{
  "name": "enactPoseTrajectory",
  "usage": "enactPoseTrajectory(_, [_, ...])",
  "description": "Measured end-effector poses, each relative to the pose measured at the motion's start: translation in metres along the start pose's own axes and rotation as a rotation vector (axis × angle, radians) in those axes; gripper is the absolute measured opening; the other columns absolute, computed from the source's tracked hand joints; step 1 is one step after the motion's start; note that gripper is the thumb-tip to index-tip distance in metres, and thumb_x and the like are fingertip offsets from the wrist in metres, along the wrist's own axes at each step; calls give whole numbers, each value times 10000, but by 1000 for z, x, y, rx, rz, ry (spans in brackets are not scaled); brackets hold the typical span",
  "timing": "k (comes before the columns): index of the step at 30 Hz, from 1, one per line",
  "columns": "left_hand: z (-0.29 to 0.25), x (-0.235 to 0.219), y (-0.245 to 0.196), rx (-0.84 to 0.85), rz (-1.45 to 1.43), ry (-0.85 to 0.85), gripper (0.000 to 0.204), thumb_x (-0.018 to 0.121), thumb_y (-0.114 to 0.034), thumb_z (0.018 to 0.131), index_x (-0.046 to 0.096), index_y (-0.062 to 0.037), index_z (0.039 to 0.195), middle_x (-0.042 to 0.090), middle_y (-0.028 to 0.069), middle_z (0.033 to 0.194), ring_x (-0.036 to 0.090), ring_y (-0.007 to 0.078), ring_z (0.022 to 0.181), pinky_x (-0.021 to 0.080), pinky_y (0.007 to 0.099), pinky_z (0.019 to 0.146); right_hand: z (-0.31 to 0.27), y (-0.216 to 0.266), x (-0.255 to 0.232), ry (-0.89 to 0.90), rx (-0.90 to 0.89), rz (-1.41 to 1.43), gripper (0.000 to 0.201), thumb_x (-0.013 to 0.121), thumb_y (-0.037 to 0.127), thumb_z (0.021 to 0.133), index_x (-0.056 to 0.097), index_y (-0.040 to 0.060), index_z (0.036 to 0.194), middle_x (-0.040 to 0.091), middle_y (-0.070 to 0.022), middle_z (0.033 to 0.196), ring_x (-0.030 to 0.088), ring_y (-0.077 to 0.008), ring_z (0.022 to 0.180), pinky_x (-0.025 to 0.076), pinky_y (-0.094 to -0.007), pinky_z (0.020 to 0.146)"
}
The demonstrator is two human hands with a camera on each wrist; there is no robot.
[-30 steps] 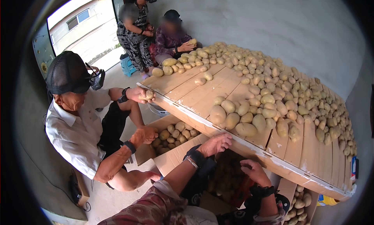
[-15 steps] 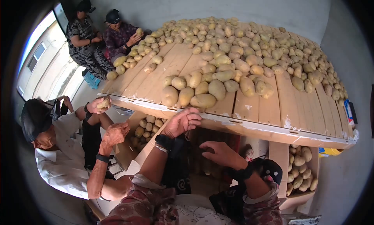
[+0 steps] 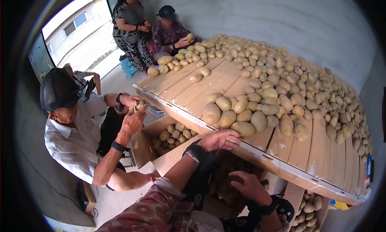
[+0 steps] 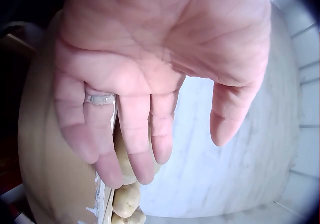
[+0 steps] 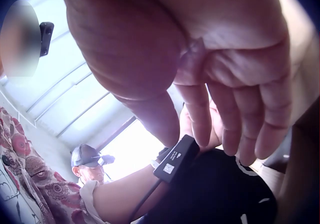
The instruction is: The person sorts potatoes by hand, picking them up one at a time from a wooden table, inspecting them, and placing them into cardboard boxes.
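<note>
Head view: loose potatoes (image 3: pixel 243 129) near the edge of the counter (image 3: pixel 197 93)

Nearest, the right hand (image 3: pixel 251 188) hangs in front of the counter with its grip open, fingers relaxed and nothing in them. The left hand (image 3: pixel 219 140) is at the counter's edge, its grip also open and empty, fingers extended and thumb apart. Whether it touches the edge is hard to tell.

Just beyond the left fingers, large potatoes sit against one another with no visible lip to stop them. A sleeve or knuckle brushing one, or a bump to the counter, could roll it over the edge and bruise it. More potatoes lie in shadow below, in the left box (image 3: pixel 144 149) and in the right box (image 3: pixel 292 198); a falling one could strike those or miss them for the floor.

Farther off, a person in white (image 3: pixel 70 145) works close to the counter, so a stray elbow there might jolt it. The main heap (image 3: pixel 281 87) spreads back toward the wall; taking a potato from low in it could make those above slide. Beyond, a seated person (image 3: pixel 165 38) holds a potato near the heap's far end, beside a standing person (image 3: pixel 129 35).
</note>
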State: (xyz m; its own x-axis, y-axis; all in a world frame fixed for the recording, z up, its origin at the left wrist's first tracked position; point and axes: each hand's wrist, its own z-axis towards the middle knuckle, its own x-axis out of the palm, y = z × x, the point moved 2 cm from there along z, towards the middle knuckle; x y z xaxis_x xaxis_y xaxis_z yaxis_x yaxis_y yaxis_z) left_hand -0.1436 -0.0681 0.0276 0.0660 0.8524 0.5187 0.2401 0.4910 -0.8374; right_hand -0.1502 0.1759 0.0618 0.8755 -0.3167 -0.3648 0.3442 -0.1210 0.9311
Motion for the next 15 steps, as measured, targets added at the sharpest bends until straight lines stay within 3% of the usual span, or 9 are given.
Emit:
enactPoseTrajectory(5, [1, 3, 3, 78, -4, 32, 415, 383, -388, 961, 483, -80, 1221, 593, 72, 1139, 583, 176, 1031, 455, 275, 845, 0, -6, -16, -78, 99, -30, 321, 637, 175, 818, 590, 16, 1093, 652, -133, 930, 597, -153, 717, 487, -274, 681])
enactPoseTrajectory(7, [2, 5, 3, 35, 22, 61, 428, 393, -401, 954, 481, -81, 1225, 585, 72, 1148, 578, 166, 1032, 454, 271, 844, 1, -22, -25, -262, 105, 0, 273, 636, 123, 822, 603, 19, 1073, 659, -89, 903, 584, -127, 727, 480, -257, 689])
enactPoseTrajectory(9, [-1, 5, 3, 45, 64, 50, 440, 403, -413, 947, 481, -82, 1227, 580, 68, 1152, 574, 156, 1032, 451, 268, 842, 2, -30, -39, -339, 159, 185, 193, 601, 75, 858, 623, 34, 1046, 649, -17, 885, 610, -103, 806, 483, -238, 712])
enactPoseTrajectory(11, [-3, 5, 1, 38, 59, 69, 443, 423, -414, 937, 484, -83, 1225, 581, 61, 1146, 572, 152, 1033, 446, 265, 840, 1, -24, -59, -495, 149, 431, 160, 596, 83, 870, 628, 33, 1018, 651, -20, 894, 620, -114, 817, 494, -242, 718])
enactPoseTrajectory(15, [-14, 3, -6, 36, 37, 29, 424, 442, -402, 932, 501, -82, 1203, 584, 61, 1135, 573, 156, 1036, 445, 267, 841, -5, -48, -134, -912, -158, 674, 167, 593, 116, 883, 613, 18, 1017, 655, -32, 905, 616, -119, 810, 501, -247, 704])
